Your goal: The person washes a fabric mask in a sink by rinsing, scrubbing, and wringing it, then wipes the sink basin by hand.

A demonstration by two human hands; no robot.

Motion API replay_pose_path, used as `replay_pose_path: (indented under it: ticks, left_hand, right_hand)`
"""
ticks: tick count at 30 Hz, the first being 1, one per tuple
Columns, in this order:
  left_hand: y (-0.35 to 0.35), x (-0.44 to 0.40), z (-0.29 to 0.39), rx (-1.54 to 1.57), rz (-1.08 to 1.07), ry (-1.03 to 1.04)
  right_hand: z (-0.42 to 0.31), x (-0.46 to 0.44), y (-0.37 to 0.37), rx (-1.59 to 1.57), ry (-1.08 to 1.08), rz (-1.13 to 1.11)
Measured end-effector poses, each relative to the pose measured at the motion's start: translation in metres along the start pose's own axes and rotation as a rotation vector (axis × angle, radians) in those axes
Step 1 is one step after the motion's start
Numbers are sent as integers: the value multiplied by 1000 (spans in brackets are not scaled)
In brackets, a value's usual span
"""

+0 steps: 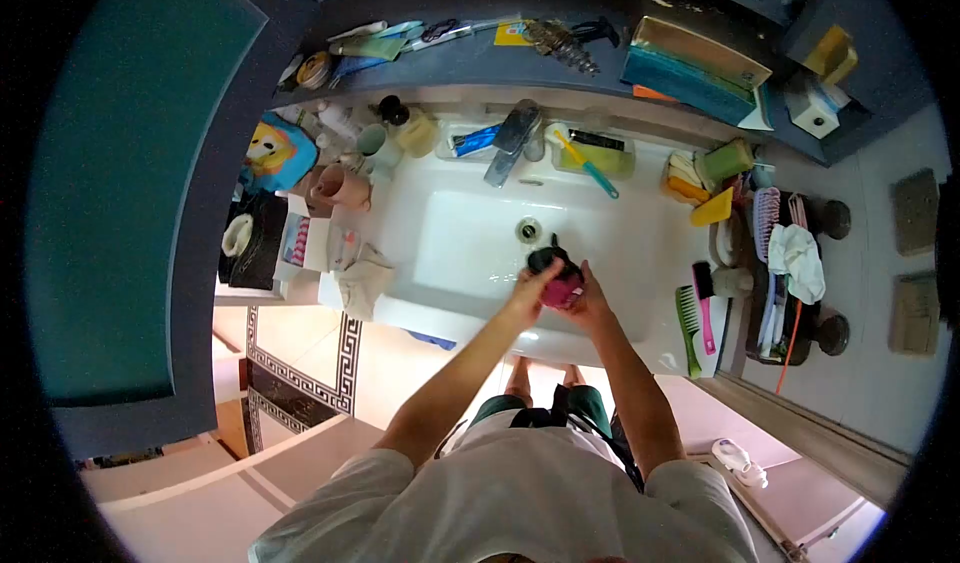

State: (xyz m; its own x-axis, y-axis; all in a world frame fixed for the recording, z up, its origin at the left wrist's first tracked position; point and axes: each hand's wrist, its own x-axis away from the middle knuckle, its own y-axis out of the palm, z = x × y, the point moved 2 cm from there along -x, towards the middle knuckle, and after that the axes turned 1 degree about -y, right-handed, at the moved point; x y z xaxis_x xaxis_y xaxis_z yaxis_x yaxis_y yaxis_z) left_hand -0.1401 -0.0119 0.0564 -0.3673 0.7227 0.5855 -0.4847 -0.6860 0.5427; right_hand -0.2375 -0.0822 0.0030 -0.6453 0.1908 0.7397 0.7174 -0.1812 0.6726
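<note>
Over the front part of the white sink (450,233), both hands hold a small magenta and black object (563,289), whose exact kind I cannot make out. My left hand (530,291) closes on its left side, thumb near the black part at the top. My right hand (590,298) grips the right side. The fingers partly cover the object. Just beyond it lies the metal drain (528,230), and the grey faucet (515,133) stands at the sink's back edge.
Cups (342,186) and bottles crowd the left rim. A soap tray (595,153) with a blue-and-yellow brush (587,163) sits behind the basin. On the right are a green comb (688,328), a pink brush (705,303) and a dark organizer (770,303). A shelf (440,68) overhangs the back.
</note>
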Motion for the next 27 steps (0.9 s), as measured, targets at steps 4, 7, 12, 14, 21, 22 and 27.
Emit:
replay_pose_path:
  ticks: [4,7,12,14,21,22,27]
  left_hand:
    - [5,3,-34,-120,91,72]
    - [-16,-6,-36,-241,233,83]
    - [-68,-25,-11,-84,238,73]
    - [-83,-22,11,-42,249,116]
    - [-119,-2,118,-33,178,365]
    - [-122,1,132,-21,170,380]
    - [-126,11,164,-196,197,424]
  right_hand:
    - [-7,-43,-53,179,-237,-219]
    - [-8,-47,-49,255,-101,-128]
    - [20,-33,22,628,-18,-183]
    - [38,-50,42,719,-52,-219]
    - [106,-87,100,389,-12,-429]
    - [109,-85,110,305,86,-486]
    - [127,-64,142,398,315,-567]
